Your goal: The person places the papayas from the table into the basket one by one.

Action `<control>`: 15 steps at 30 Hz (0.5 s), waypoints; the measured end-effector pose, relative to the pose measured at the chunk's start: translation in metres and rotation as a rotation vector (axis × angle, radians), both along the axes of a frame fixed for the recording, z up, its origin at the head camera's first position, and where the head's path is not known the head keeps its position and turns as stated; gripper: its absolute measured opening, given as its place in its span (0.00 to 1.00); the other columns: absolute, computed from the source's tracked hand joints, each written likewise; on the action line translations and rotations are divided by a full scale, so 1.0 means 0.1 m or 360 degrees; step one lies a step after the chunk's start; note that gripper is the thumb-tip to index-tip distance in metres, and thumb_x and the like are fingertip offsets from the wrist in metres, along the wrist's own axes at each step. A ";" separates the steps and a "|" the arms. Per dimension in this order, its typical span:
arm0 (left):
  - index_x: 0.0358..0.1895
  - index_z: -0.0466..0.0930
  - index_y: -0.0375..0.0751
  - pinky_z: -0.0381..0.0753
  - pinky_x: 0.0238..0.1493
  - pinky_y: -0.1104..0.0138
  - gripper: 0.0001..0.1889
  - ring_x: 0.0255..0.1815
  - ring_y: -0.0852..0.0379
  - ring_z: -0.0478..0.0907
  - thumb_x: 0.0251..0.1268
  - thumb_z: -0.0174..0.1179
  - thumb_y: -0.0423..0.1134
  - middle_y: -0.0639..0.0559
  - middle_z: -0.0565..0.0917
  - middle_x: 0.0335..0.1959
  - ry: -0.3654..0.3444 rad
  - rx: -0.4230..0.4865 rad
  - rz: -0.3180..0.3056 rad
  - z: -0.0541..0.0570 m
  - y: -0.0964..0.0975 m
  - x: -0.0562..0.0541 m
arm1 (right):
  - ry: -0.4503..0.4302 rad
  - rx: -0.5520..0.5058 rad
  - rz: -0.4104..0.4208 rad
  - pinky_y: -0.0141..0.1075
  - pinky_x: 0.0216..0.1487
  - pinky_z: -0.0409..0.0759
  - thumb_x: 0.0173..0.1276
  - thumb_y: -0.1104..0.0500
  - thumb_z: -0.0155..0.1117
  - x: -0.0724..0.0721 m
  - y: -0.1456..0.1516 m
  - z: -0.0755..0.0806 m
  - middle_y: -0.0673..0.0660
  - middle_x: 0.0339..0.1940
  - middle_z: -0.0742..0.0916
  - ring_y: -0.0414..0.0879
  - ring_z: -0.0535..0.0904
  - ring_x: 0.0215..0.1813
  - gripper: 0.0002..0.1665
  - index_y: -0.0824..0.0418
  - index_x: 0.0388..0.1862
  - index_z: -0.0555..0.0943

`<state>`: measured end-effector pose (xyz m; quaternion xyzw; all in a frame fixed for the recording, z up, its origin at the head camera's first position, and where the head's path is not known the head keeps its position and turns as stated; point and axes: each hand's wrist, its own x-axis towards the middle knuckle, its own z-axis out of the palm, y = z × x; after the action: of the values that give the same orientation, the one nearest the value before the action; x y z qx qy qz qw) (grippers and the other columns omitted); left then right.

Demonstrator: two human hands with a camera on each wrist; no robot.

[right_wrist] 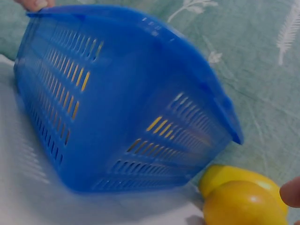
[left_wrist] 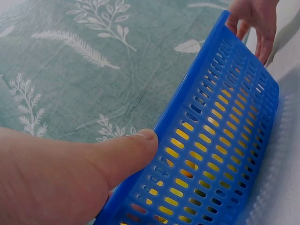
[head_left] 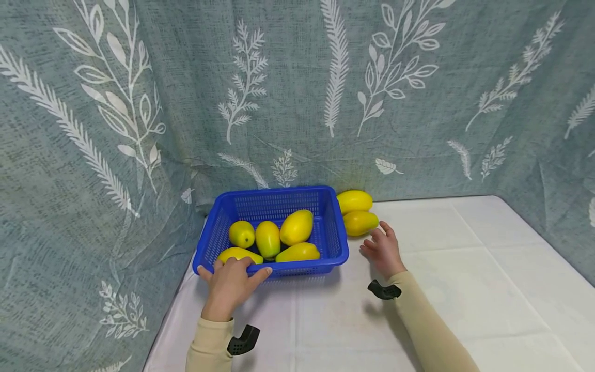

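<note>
A blue plastic basket (head_left: 341, 253) with slotted walls holds several smooth yellow-green oval fruits (head_left: 296, 227) that look like mangoes or papayas. My left hand (head_left: 230, 284) grips its near rim at the front left, fingers over the inside and thumb (left_wrist: 136, 145) on the outer edge. Two more such fruits lie against the basket's right side, a rear one (head_left: 355, 201) and a nearer one (head_left: 360, 223). My right hand (head_left: 383, 251) is just right of the nearer fruit, fingers loosely bent and holding nothing. In the right wrist view one fingertip (right_wrist: 291, 192) shows beside the nearer fruit (right_wrist: 243, 206).
White cloth (head_left: 465, 289) covers the table, which extends to the right. Behind and along both sides hangs a grey-green curtain (head_left: 297, 103) with white leaf prints, close to the basket's back. A black bracket sits on each wrist.
</note>
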<state>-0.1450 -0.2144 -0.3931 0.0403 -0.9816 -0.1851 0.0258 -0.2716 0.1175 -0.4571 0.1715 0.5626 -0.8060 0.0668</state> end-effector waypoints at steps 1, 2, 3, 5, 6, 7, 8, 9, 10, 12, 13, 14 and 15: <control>0.54 0.86 0.38 0.38 0.62 0.15 0.30 0.61 0.20 0.70 0.67 0.61 0.62 0.33 0.86 0.49 0.0004 -0.0001 -0.0001 0.00 0.00 0.00 | -0.0003 0.0011 0.0001 0.33 0.46 0.84 0.77 0.59 0.47 -0.02 -0.02 -0.01 0.63 0.76 0.60 0.41 0.73 0.37 0.44 0.49 0.86 0.42; 0.54 0.86 0.38 0.38 0.62 0.15 0.30 0.61 0.20 0.70 0.67 0.61 0.62 0.34 0.86 0.49 0.0005 -0.0001 -0.0003 0.00 0.00 0.00 | -0.0003 0.0023 -0.0001 0.32 0.44 0.83 0.77 0.59 0.48 -0.03 -0.05 -0.01 0.62 0.75 0.61 0.41 0.70 0.34 0.44 0.48 0.86 0.42; 0.54 0.86 0.38 0.38 0.62 0.15 0.30 0.61 0.20 0.71 0.67 0.61 0.62 0.34 0.86 0.48 0.0005 -0.0002 -0.0004 0.00 0.00 0.00 | 0.0002 0.0049 -0.0003 0.32 0.43 0.83 0.76 0.59 0.48 -0.05 -0.07 -0.01 0.62 0.75 0.62 0.41 0.68 0.31 0.44 0.48 0.86 0.43; 0.55 0.86 0.38 0.38 0.61 0.15 0.30 0.60 0.20 0.71 0.67 0.61 0.62 0.34 0.85 0.48 0.0004 -0.0002 -0.0005 0.00 0.00 0.00 | 0.0014 0.0121 -0.0001 0.35 0.46 0.82 0.76 0.59 0.50 -0.10 -0.12 0.00 0.62 0.76 0.64 0.41 0.70 0.35 0.45 0.47 0.86 0.43; 0.55 0.86 0.38 0.38 0.61 0.15 0.30 0.60 0.20 0.71 0.67 0.61 0.62 0.34 0.85 0.48 0.0002 -0.0002 -0.0005 0.00 -0.01 0.00 | 0.0026 0.0173 0.0005 0.38 0.50 0.83 0.77 0.58 0.50 -0.12 -0.14 0.00 0.63 0.78 0.62 0.43 0.74 0.39 0.45 0.48 0.86 0.43; 0.55 0.86 0.38 0.38 0.61 0.15 0.30 0.60 0.20 0.71 0.68 0.61 0.62 0.34 0.85 0.48 -0.0001 -0.0005 -0.0003 0.00 -0.01 0.00 | 0.0035 0.0219 0.0005 0.42 0.55 0.83 0.77 0.58 0.51 -0.15 -0.16 0.01 0.63 0.80 0.62 0.46 0.77 0.46 0.45 0.48 0.86 0.43; 0.55 0.86 0.38 0.38 0.62 0.15 0.30 0.60 0.20 0.71 0.68 0.61 0.62 0.34 0.85 0.48 -0.0005 -0.0008 -0.0001 0.01 -0.01 0.00 | 0.0045 0.0263 0.0008 0.46 0.60 0.82 0.77 0.57 0.53 -0.18 -0.18 0.02 0.64 0.82 0.60 0.50 0.77 0.54 0.46 0.49 0.86 0.43; 0.55 0.86 0.38 0.38 0.62 0.15 0.30 0.61 0.20 0.71 0.68 0.61 0.62 0.33 0.85 0.48 -0.0007 -0.0012 0.0001 0.01 -0.01 0.00 | 0.0053 0.0311 0.0015 0.51 0.66 0.80 0.77 0.56 0.54 -0.20 -0.20 0.02 0.63 0.84 0.57 0.54 0.75 0.63 0.46 0.50 0.86 0.43; 0.55 0.86 0.39 0.38 0.62 0.15 0.30 0.61 0.20 0.70 0.68 0.61 0.63 0.34 0.85 0.48 -0.0009 -0.0017 0.0002 0.01 -0.01 0.00 | 0.0058 0.0348 0.0015 0.55 0.69 0.76 0.76 0.55 0.55 -0.23 -0.22 0.03 0.63 0.85 0.55 0.57 0.71 0.71 0.47 0.51 0.86 0.43; 0.56 0.86 0.39 0.39 0.62 0.15 0.30 0.61 0.20 0.70 0.68 0.61 0.63 0.33 0.85 0.49 -0.0017 -0.0024 0.0003 0.01 -0.01 0.00 | 0.0070 0.0420 0.0003 0.61 0.72 0.71 0.76 0.55 0.57 -0.28 -0.26 0.05 0.63 0.86 0.53 0.61 0.65 0.77 0.47 0.53 0.86 0.45; 0.56 0.86 0.39 0.39 0.62 0.15 0.30 0.61 0.20 0.70 0.68 0.60 0.63 0.33 0.85 0.49 -0.0020 -0.0025 0.0002 0.01 -0.01 0.00 | 0.0070 0.0448 -0.0007 0.62 0.72 0.71 0.75 0.54 0.58 -0.30 -0.27 0.06 0.62 0.86 0.53 0.62 0.64 0.78 0.47 0.53 0.86 0.46; 0.56 0.86 0.39 0.39 0.62 0.15 0.30 0.61 0.20 0.70 0.68 0.60 0.63 0.33 0.85 0.49 -0.0022 -0.0025 0.0000 0.00 -0.01 0.00 | 0.0074 0.0489 -0.0011 0.60 0.72 0.72 0.75 0.54 0.58 -0.32 -0.28 0.06 0.62 0.85 0.54 0.61 0.64 0.77 0.47 0.53 0.86 0.47; 0.56 0.86 0.39 0.39 0.62 0.15 0.30 0.61 0.20 0.70 0.68 0.60 0.63 0.33 0.85 0.49 -0.0022 -0.0023 0.0000 0.00 -0.01 0.00 | 0.0080 0.0526 -0.0015 0.59 0.70 0.75 0.74 0.53 0.59 -0.33 -0.30 0.07 0.62 0.85 0.55 0.61 0.66 0.76 0.47 0.54 0.85 0.48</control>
<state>-0.1450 -0.2157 -0.3932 0.0413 -0.9830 -0.1777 0.0194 -0.3046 0.0879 -0.4506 0.1624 0.6882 -0.7069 0.0198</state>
